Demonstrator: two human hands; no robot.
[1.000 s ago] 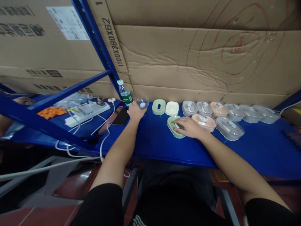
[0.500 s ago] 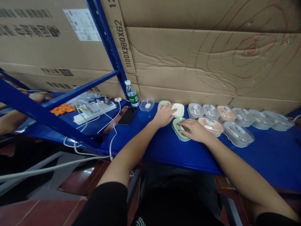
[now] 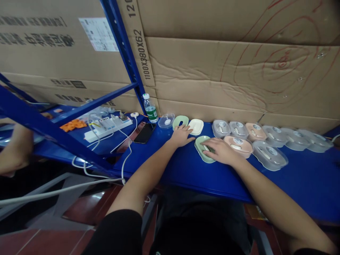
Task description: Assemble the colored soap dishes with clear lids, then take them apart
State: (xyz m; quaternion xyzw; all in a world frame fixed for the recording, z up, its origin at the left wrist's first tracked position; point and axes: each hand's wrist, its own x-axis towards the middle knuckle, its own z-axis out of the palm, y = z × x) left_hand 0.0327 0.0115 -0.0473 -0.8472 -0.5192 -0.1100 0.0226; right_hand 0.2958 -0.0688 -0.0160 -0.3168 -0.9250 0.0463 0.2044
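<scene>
My left hand (image 3: pixel 181 137) rests with spread fingers at the near edges of a green lid with an oval slot (image 3: pixel 178 122) and a cream tray (image 3: pixel 197 126); nothing is seen held in it. My right hand (image 3: pixel 218 149) lies over a green container (image 3: pixel 201 152), its fingers around a pale piece (image 3: pixel 206 148) inside; how firmly they grip is hard to see. A clear lid (image 3: pixel 166 120) lies left of the green lid.
Grey and pink lidded containers (image 3: pixel 270 154) stand in rows to the right. A water bottle (image 3: pixel 150 109), a phone (image 3: pixel 145 132) and a power strip (image 3: pixel 108 128) are at left, beyond which another person's arm (image 3: pixel 18 148) shows. Cardboard (image 3: pixel 191 78) backs the blue table (image 3: pixel 186 170).
The cream tray has shifted left beside the green lid, and my left hand has drawn back towards me, uncovering both. The other person's arm has moved. My right hand stays at the green container.
</scene>
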